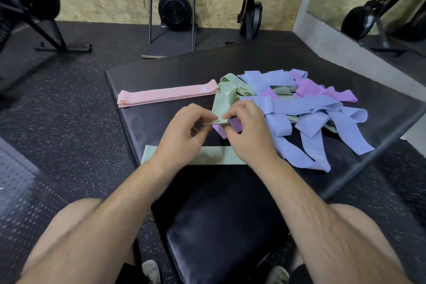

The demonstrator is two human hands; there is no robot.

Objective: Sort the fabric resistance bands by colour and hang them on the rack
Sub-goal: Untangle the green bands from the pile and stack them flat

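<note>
A green band (224,101) runs from the mixed heap toward me, and both my hands pinch its near end. My left hand (184,131) grips it from the left, my right hand (247,131) from the right. Under my wrists a second green band (216,158) lies flat across the black mat (161,76). A neat stack of pink bands (166,95) lies at the mat's far left. The heap on the right mixes blue bands (306,105), purple bands (322,92) and more green ones. A purple band (221,128) peeks out below my fingers.
I sit on a black padded bench (219,226) with my knees at either side. Exercise machines (175,10) stand along the chipboard wall behind the mat. A mirror (380,7) is at the right. Speckled rubber floor (69,110) surrounds the mat. No rack is identifiable.
</note>
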